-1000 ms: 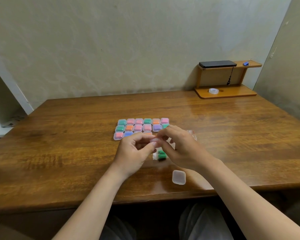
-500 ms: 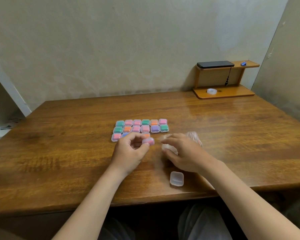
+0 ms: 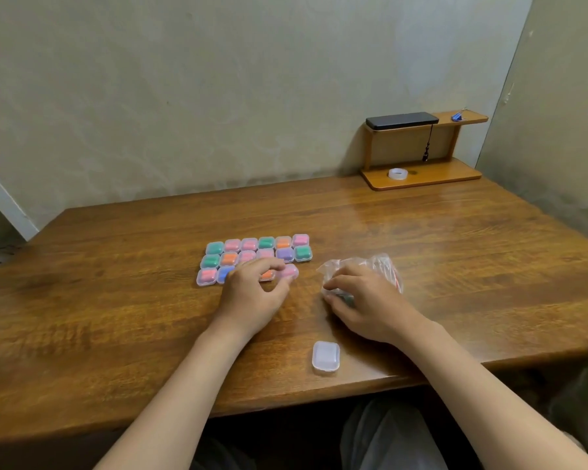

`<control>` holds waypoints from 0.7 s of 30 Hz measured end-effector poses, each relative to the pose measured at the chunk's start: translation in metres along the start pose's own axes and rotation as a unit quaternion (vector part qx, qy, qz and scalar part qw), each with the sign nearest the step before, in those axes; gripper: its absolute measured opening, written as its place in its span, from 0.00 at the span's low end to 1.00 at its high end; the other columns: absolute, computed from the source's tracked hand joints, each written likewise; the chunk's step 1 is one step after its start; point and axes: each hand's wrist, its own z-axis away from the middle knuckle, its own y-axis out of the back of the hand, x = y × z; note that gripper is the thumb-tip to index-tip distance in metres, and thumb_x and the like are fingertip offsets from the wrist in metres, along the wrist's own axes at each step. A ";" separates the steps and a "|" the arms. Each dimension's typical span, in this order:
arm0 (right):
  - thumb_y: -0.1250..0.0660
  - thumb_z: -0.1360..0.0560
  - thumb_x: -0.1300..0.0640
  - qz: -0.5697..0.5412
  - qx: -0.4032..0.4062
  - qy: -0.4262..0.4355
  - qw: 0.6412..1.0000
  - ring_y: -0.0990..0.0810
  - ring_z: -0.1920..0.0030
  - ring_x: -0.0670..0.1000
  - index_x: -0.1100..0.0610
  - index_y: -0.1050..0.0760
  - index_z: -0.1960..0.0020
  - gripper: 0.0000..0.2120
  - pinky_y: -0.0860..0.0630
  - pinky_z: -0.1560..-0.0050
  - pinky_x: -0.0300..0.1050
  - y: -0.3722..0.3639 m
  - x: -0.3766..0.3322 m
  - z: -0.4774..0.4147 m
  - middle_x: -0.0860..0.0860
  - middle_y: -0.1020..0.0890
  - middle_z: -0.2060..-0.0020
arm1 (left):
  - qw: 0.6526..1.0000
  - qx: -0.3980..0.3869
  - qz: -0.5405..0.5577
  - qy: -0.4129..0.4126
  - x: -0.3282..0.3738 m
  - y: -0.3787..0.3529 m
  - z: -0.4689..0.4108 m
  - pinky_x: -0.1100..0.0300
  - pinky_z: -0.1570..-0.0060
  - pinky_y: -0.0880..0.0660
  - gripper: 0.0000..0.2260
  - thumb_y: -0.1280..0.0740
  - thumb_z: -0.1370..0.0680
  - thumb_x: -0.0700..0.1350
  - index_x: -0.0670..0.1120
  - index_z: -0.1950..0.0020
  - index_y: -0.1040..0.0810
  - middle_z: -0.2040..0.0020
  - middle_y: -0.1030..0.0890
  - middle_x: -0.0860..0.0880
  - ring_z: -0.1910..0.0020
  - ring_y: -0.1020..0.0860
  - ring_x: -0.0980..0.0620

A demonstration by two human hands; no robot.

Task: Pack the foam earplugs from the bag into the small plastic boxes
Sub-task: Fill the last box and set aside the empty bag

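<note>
Several small clear boxes [image 3: 258, 252] filled with coloured earplugs lie in three rows on the wooden table [image 3: 116, 317]. My left hand [image 3: 252, 296] rests at the right end of the near row, its fingertips pinching a closed box with pink earplugs [image 3: 291, 272] that touches the table. My right hand [image 3: 367, 301] grips the crumpled clear bag [image 3: 382, 264] to the right of the rows; a few dark green earplugs [image 3: 345, 296] show under its fingers. One closed, empty clear box [image 3: 326, 356] lies near the table's front edge between my forearms.
A small wooden shelf [image 3: 421, 176] stands at the back right corner with a tape roll [image 3: 398, 173], a black device [image 3: 401, 119] and a blue clip [image 3: 458, 116]. A wall runs close along the table's right side.
My hands have parted. The left one carried the pink-filled box forward to the right end of the near row, and the right one moved right onto the bag.
</note>
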 end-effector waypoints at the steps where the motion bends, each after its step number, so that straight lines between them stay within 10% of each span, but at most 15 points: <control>1: 0.34 0.21 0.48 -0.005 0.006 0.002 1.000 0.23 0.46 0.47 0.53 0.18 0.42 0.13 0.22 0.46 0.50 -0.001 0.001 0.001 0.45 0.20 0.47 | 1.000 -0.004 -0.019 -0.009 0.000 -0.002 -0.003 0.75 0.47 0.32 0.07 0.25 0.24 0.44 0.50 0.47 0.15 0.49 0.17 0.56 0.45 0.23 0.59; 6: 0.35 0.22 0.48 -0.013 0.017 0.001 1.000 0.23 0.47 0.47 0.52 0.18 0.43 0.13 0.22 0.47 0.51 -0.004 0.004 0.004 0.45 0.21 0.47 | 0.994 -0.037 -0.100 -0.011 -0.010 -0.012 -0.014 0.53 0.33 0.35 0.11 0.27 0.23 0.48 0.52 0.41 0.16 0.41 0.17 0.55 0.36 0.25 0.54; 21: 0.35 0.22 0.48 -0.006 0.022 0.029 0.999 0.24 0.48 0.45 0.51 0.17 0.44 0.12 0.22 0.48 0.48 -0.006 0.007 0.003 0.44 0.21 0.47 | 0.981 -0.058 -0.184 -0.007 -0.022 -0.020 -0.022 0.50 0.30 0.42 0.11 0.27 0.23 0.46 0.53 0.41 0.16 0.32 0.22 0.53 0.29 0.29 0.52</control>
